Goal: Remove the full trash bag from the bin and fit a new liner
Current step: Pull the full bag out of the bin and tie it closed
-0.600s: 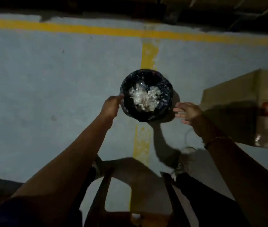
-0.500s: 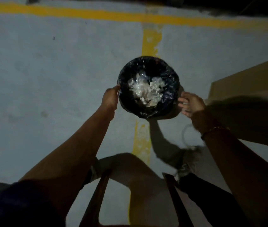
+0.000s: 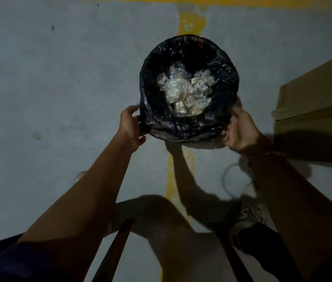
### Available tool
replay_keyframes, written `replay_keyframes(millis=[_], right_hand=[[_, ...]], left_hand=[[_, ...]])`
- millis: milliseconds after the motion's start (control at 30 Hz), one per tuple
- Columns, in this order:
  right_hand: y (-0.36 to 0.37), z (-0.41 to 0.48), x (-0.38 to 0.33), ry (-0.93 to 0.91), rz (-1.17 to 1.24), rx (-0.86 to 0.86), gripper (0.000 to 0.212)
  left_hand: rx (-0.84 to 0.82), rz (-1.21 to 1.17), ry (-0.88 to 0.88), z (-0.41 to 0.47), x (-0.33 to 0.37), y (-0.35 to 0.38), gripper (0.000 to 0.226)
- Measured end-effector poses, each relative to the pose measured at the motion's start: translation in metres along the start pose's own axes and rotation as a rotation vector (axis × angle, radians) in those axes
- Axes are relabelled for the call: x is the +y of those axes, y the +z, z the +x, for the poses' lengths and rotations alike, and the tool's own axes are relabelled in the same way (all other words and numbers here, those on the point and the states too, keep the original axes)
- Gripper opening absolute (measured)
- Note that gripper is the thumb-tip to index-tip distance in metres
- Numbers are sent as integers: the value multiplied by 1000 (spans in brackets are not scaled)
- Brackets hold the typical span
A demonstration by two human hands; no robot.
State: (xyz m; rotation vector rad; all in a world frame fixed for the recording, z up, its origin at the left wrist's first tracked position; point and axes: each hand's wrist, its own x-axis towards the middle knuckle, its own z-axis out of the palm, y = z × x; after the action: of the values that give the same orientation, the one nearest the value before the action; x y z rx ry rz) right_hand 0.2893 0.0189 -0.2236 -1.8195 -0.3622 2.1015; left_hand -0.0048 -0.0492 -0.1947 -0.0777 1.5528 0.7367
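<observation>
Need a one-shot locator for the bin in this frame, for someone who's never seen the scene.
Start at the yellow floor line running down the middle of the grey concrete; the bin sits on it, left of the cardboard box. The left hand and right hand flank its near rim. It is the only round thing, lined with a glossy black trash bag holding crumpled clear plastic.
</observation>
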Motion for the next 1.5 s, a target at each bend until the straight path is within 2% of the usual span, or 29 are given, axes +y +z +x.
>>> replay_keyframes(millis=[67,167,267,367,433,500,533,600,667,767,867,933,1033,1133,1167,1233,1333,1400,1500], right_hand=[[-1,-13,5,7,34,-12,23],[2,-21,2,-32,24,23,11],[2,-18,-11,-33,18,129,13],[-9,-12,-28,74,-39,171,16],[-15,-5,-39,55,-58,254,20],[-16,5,-53,-65,-58,323,30],[-14,9,-61,-102,-70,323,41],[-9,19,-81,-102,-109,257,57],[-2,26,-100,-81,-143,153,58],[6,39,-117,-121,-182,39,51],[4,46,-117,-91,-208,54,45],[2,42,-114,-73,-218,71,36],[-1,38,-123,-150,-193,122,18],[4,32,-142,-278,-150,171,24],[8,29,-149,-336,-153,193,20],[16,19,-161,-465,-197,188,10],[16,4,-165,-585,-273,78,17],[2,-2,-160,-591,-237,-8,26],[-20,1,-137,-513,-259,-8,30]], left_hand=[[-26,-14,12,-13,-1,-6,21],[-79,-141,43,-22,9,-12,8],[-113,-187,94,-21,36,-10,14],[-107,97,75,-15,63,-11,29],[23,299,78,-3,73,-17,41],[158,322,114,15,78,-20,46],[167,314,121,22,80,-18,49],[86,312,67,31,86,-9,60],[-7,308,24,40,92,4,64],[-61,258,41,44,93,22,51],[-91,140,57,46,88,25,41],[-125,148,53,49,89,18,38],[-38,283,56,51,105,13,21],[-8,232,136,46,128,19,10],[-24,194,181,44,135,22,8],[-73,145,290,38,144,26,16],[-203,140,424,28,142,19,29],[-275,146,444,26,132,5,34],[-232,205,389,28,108,-22,34]])
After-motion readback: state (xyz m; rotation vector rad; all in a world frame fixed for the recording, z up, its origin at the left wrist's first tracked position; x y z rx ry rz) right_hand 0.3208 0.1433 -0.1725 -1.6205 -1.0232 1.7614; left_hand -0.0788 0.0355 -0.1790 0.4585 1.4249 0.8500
